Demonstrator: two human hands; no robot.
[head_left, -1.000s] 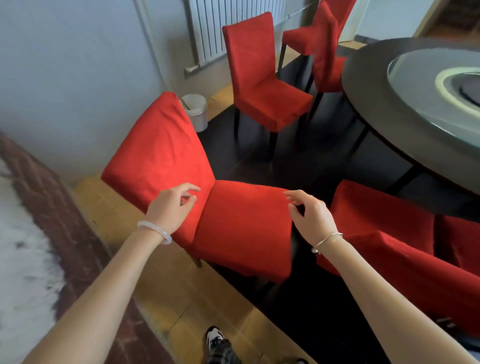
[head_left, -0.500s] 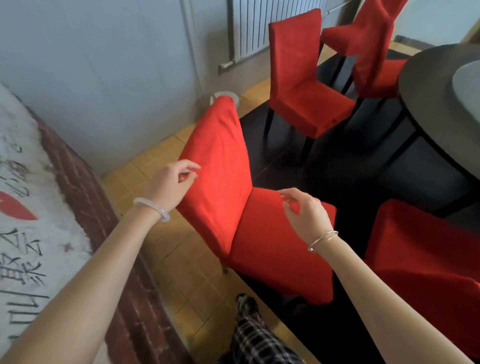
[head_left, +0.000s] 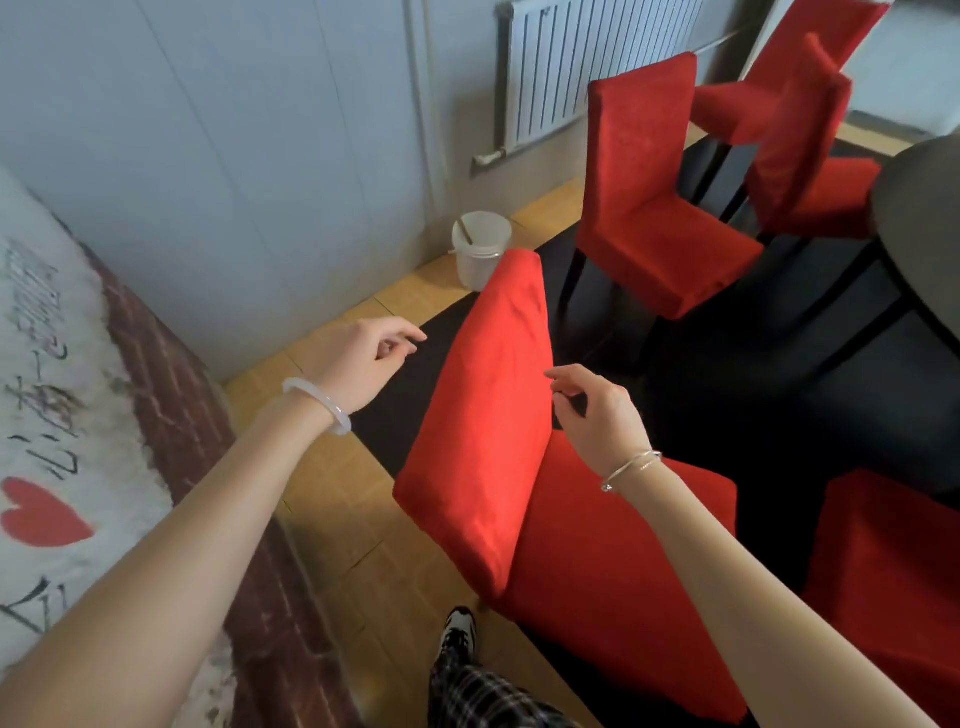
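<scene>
The red chair (head_left: 597, 571) stands at the left edge of the dark mat (head_left: 779, 405), not yet gripped. My left hand (head_left: 363, 364) hovers just left of its backrest (head_left: 483, 415), loosely curled and empty. My right hand (head_left: 597, 415) hangs relaxed, fingertips at the backrest's right edge, holding nothing. Shifting it is still to do. A white bucket (head_left: 480, 249) sits behind, and a second chair (head_left: 649, 208) beyond it; a third chair (head_left: 883, 571) crowds the right.

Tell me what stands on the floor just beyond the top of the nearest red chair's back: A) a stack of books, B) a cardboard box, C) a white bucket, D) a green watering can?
C: a white bucket with a stick inside stands on the floor just past the top of the nearest red chair.
</scene>
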